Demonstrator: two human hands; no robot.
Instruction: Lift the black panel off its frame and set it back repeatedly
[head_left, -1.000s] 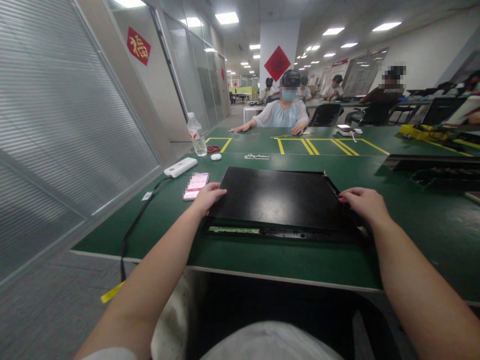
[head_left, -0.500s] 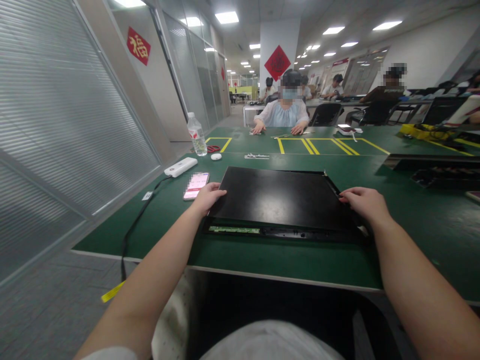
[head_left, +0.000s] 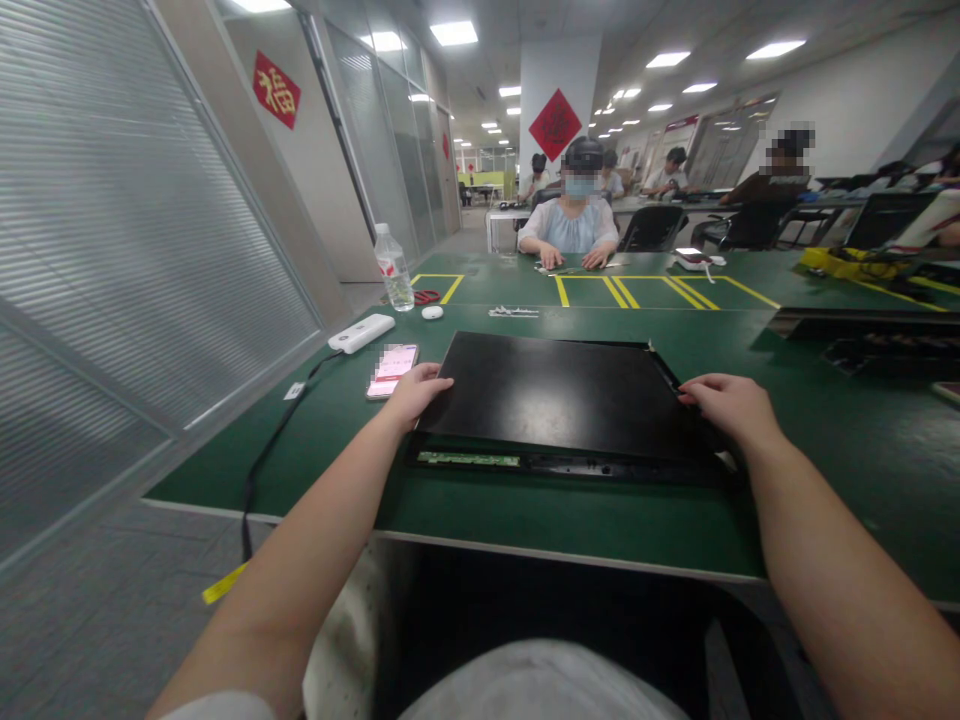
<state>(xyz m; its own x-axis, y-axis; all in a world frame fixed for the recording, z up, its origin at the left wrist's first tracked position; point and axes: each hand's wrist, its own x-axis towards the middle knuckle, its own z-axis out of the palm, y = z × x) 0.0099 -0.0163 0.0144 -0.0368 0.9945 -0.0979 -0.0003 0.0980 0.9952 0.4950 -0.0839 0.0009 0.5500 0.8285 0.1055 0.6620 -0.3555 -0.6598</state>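
A flat black screen panel [head_left: 555, 395] lies slightly skewed over a black frame [head_left: 630, 470] on the green table. Its left edge is raised above the frame, and my left hand [head_left: 416, 393] is closed on that edge, thumb on top. At the right, my right hand [head_left: 731, 405] pinches the side rim of the frame; the fingertips partly hide what they grip. Along the near side of the frame a green circuit board strip [head_left: 469, 460] shows uncovered.
Left of the panel lie a phone [head_left: 392, 370], a white power bank [head_left: 362, 334] with a black strap, an earbud case [head_left: 433, 313], red scissors [head_left: 427, 297] and a water bottle [head_left: 394, 270]. Black panels [head_left: 870, 325] stand at the right. A masked person [head_left: 574, 220] sits opposite.
My hands and the panel have hardly moved. Across the table, the other person's hands have come closer together over the small parts.
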